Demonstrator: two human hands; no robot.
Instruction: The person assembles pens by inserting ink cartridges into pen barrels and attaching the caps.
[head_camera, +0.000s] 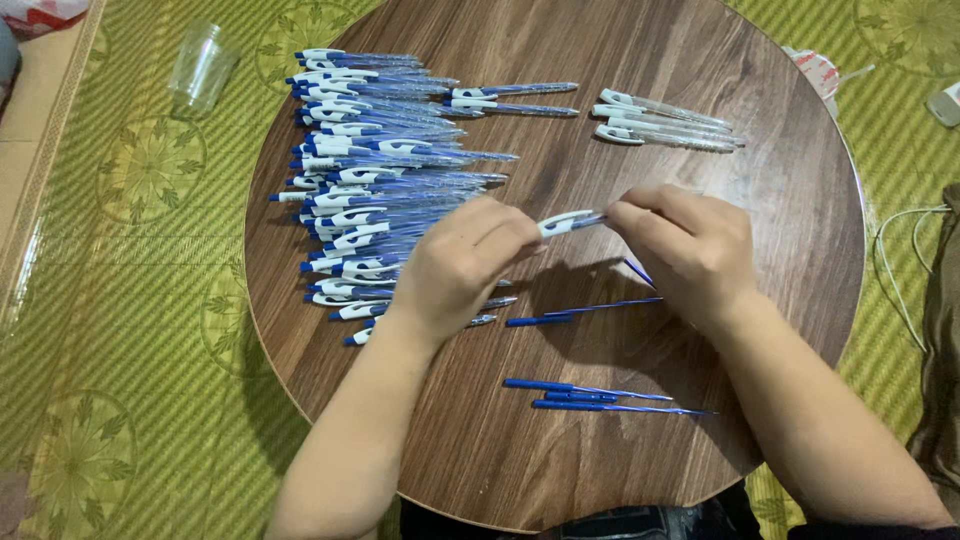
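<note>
1. Table (600, 60): round, dark wood-grain top with a thin pale edge, fills the middle of the frame. It sits on a green woven mat (130, 300) with a flower pattern.
2. Left hand (465, 262), centre frame: fingers curled shut around the white clip end of a pen (568, 221).
3. Right hand (685, 240), just right of centre: fingertips pinched closed on the other end of the same pen. Pen lies near level between the two hands, just above the tabletop. Barrel mostly hidden by fingers.
4. Pen pile (370, 180), left half of table: many slim clear-barrel pens with white clips and blue trim, stacked roughly parallel, tips pointing right.
5. Two more pens (515, 98), upper centre, side by side, apart from the pile.
6. Clear barrels (665, 120), upper right of table: small bunch, transparent plastic with white clips.
7. Refills (600, 395), lower centre: thin blue tubes tapering to fine tips, three close together. More loose refills (580, 313) just below the hands.
8. Plastic cup (203, 68), upper left on the mat: clear, ribbed, tipped on its side.
9. White cable (900, 250), right edge, looped on the mat.
</note>
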